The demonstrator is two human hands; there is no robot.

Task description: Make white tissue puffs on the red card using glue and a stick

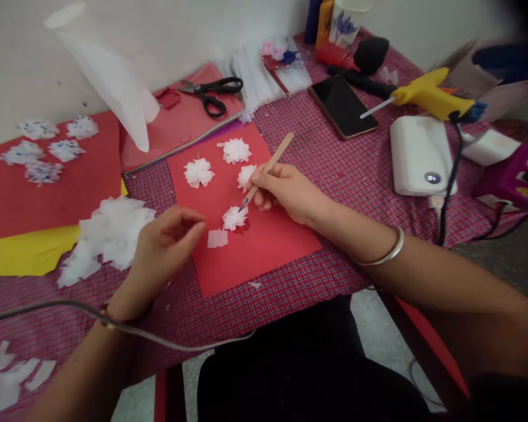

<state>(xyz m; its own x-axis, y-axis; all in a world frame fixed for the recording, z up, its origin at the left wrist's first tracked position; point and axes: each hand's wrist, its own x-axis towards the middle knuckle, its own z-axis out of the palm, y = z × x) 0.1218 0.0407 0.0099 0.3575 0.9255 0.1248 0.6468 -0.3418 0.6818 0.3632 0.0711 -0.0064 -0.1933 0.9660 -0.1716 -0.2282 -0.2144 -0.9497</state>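
Note:
My right hand (286,190) grips a wooden stick (270,167) like a pen, its tip resting on a white tissue flower (234,218) on the red paper sheet (268,246). Three more white tissue flowers (199,172) lie higher on the same sheet. A small white tissue square (217,238) lies beside the touched flower. My left hand (167,249) hovers just left of that square, fingers curled with the tips pinched together; what they hold, if anything, is too small to see.
A heap of white tissue pieces (110,231) lies left on yellow paper (22,252). A second red sheet (53,193) holds several flowers. Scissors (211,94), a phone (342,106), a yellow glue gun (431,97) and a white box (420,155) sit behind. A cable (127,331) crosses my left wrist.

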